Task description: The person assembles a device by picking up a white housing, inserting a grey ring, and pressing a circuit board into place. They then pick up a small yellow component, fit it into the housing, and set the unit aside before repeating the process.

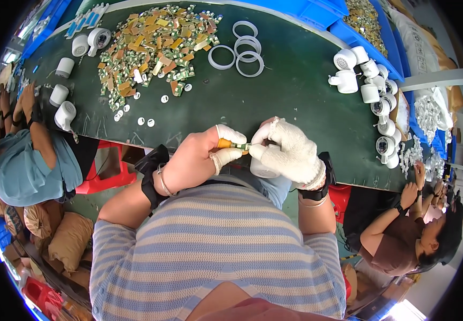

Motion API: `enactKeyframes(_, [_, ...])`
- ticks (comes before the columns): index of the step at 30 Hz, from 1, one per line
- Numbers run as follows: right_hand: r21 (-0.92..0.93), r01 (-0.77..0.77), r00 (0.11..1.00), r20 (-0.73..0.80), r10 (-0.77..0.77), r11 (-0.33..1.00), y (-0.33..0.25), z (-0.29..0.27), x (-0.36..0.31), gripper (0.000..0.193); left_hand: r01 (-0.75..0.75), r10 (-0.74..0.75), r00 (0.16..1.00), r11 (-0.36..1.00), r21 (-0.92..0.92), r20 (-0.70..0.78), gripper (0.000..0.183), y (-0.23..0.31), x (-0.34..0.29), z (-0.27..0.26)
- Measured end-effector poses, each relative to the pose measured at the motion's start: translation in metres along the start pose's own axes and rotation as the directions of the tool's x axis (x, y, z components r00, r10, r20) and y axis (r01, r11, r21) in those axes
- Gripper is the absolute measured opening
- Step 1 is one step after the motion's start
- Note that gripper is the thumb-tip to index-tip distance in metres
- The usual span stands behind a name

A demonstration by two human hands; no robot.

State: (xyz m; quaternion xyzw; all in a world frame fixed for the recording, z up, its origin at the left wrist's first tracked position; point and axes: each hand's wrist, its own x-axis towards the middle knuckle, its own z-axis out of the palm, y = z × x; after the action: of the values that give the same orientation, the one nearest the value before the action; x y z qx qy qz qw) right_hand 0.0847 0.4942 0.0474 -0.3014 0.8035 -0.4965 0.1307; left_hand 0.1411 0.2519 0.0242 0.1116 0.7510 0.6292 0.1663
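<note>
My left hand, with white covers on the thumb and finger, pinches a small green circuit board in front of my body. An orange piece shows at the board's left end, between the same fingers. My right hand wears a white knitted glove and is closed around a white round plastic housing, mostly hidden by the fingers. Its gloved fingertips meet the right end of the board. A large heap of small circuit boards lies beyond my hands to the left.
White rings lie on the green table. White round housings stand in a row at the right and in a smaller group at the left. Small white discs lie before the heap. Blue bins line the back; co-workers sit either side.
</note>
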Motion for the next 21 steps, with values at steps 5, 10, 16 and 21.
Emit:
enactKeyframes(5, [0.046,-0.033,0.999,0.013,0.032,0.998,-0.003,-0.003,0.0,0.013,0.201,-0.189,0.98,0.919,-0.338,0.067,0.028,0.004,0.001,0.002])
enactKeyframes(10, [0.021,-0.061,0.981,0.188,0.056,0.998,0.0,-0.013,0.006,0.015,0.126,-0.115,0.992,0.953,-0.277,0.053,0.026,-0.002,-0.002,0.006])
enactKeyframes(16, [0.017,-0.064,0.974,0.219,0.059,0.998,-0.003,-0.017,0.008,0.016,0.061,-0.05,0.997,0.967,-0.248,0.051,0.025,-0.001,-0.002,0.004])
enactKeyframes(21, [0.017,-0.118,0.984,0.135,0.114,0.993,-0.006,-0.01,0.006,0.015,0.137,-0.122,0.991,0.865,-0.482,0.062,0.026,-0.002,-0.002,0.006])
